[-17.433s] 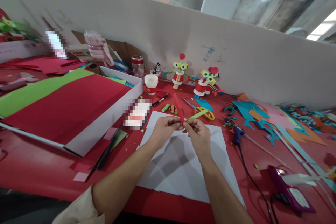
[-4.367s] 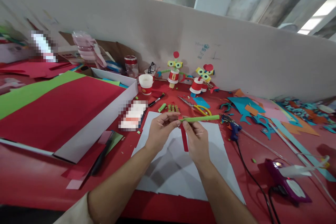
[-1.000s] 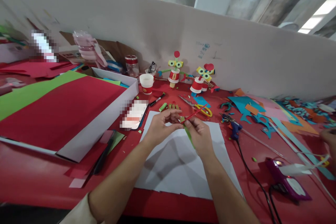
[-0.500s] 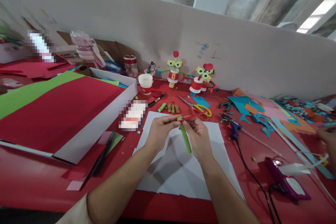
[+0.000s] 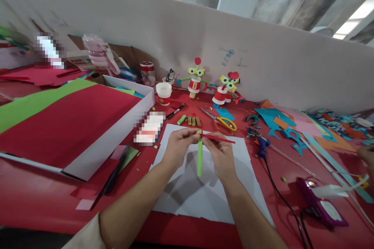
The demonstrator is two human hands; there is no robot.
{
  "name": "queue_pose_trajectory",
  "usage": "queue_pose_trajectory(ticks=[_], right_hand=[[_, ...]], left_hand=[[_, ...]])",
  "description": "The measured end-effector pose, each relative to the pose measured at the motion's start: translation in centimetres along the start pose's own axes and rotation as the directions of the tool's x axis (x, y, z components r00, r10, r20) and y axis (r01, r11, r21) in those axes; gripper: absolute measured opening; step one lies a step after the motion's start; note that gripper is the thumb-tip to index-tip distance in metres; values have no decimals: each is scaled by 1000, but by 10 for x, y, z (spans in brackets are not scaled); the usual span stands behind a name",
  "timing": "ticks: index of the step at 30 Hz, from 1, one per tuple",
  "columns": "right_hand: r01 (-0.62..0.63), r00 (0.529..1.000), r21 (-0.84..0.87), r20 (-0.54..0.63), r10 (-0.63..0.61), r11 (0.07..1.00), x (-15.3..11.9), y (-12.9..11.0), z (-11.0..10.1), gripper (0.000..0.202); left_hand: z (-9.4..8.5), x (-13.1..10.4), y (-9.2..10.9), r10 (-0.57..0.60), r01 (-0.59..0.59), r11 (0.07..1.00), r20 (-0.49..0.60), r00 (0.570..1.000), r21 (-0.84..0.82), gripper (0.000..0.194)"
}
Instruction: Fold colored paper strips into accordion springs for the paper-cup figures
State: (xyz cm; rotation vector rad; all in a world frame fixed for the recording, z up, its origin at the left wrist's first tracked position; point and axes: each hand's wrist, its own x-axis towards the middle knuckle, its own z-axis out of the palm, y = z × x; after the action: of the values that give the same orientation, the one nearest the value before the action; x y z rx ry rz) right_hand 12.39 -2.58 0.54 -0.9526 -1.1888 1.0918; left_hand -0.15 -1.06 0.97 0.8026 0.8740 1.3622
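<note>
Between my two hands is a pair of joined paper strips, one green (image 5: 200,159) and one red (image 5: 219,137), with a small folded stack where they meet. My left hand (image 5: 181,142) pinches that folded end. My right hand (image 5: 220,155) is closed on the strips beside the fold, thumb and fingertips together. The green strip hangs down toward me, while the red one points out to the right. Under both hands lies white paper (image 5: 187,198). Just beyond it sit several folded green-and-red paper springs (image 5: 193,120).
Yellow-handled scissors (image 5: 226,123), a marker (image 5: 175,111) and a paper cup (image 5: 163,94) lie beyond the sheet. To the right are a glue gun (image 5: 263,144) and a purple power strip (image 5: 321,202). A white box (image 5: 117,136) stands left. Another person's hand (image 5: 366,153) shows far right.
The green strip has swung from slanting right to hanging nearly straight down. The red strip now extends rightward over my right hand, tilting slightly down. Both hands stay in nearly the same place.
</note>
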Motion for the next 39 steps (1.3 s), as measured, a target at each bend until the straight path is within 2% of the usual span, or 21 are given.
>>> queue_pose_trajectory(ticks=[3, 10, 16, 21, 25, 28, 30, 32, 35, 39], right_hand=[[-17, 1000, 57, 23, 15, 998, 1, 0, 1, 9], [-114, 989, 136, -75, 125, 984, 3, 0, 3, 14], [-159, 977, 124, -121, 174, 979, 3, -1, 2, 19], [-181, 972, 112, -129, 195, 977, 3, -2, 1, 19], [-107, 985, 63, -127, 115, 992, 1, -1, 2, 14], [32, 986, -92, -162, -46, 995, -2, -3, 1, 8], [159, 975, -276, -105, -195, 948, -3, -4, -1, 7], [280, 953, -412, 14, -302, 867, -2, -6, -3, 14], [344, 936, -454, 97, -338, 822, 0, -8, -6, 18], [277, 958, -428, 50, -284, 861, 2, -8, -7, 12]], left_hand=[[-1, 0, 1, -16, 16, 1000, 34, 999, -1, 17], [-3, 2, 7, -170, 174, 984, 109, 979, -31, 22], [-4, 2, 12, -181, 184, 983, 150, 972, -3, 19], [-4, 3, 11, -189, 193, 981, 130, 973, -20, 23], [-3, 4, 11, -185, 187, 982, 83, 979, -17, 20], [-4, 6, 12, -177, 180, 981, 56, 983, -64, 19], [-6, 7, 12, -183, 188, 979, 57, 981, -85, 19], [-7, 8, 12, -189, 195, 977, 70, 980, -87, 19], [-7, 7, 13, -195, 201, 977, 87, 977, -65, 18], [-5, 3, 16, -198, 201, 979, 88, 976, -27, 17]])
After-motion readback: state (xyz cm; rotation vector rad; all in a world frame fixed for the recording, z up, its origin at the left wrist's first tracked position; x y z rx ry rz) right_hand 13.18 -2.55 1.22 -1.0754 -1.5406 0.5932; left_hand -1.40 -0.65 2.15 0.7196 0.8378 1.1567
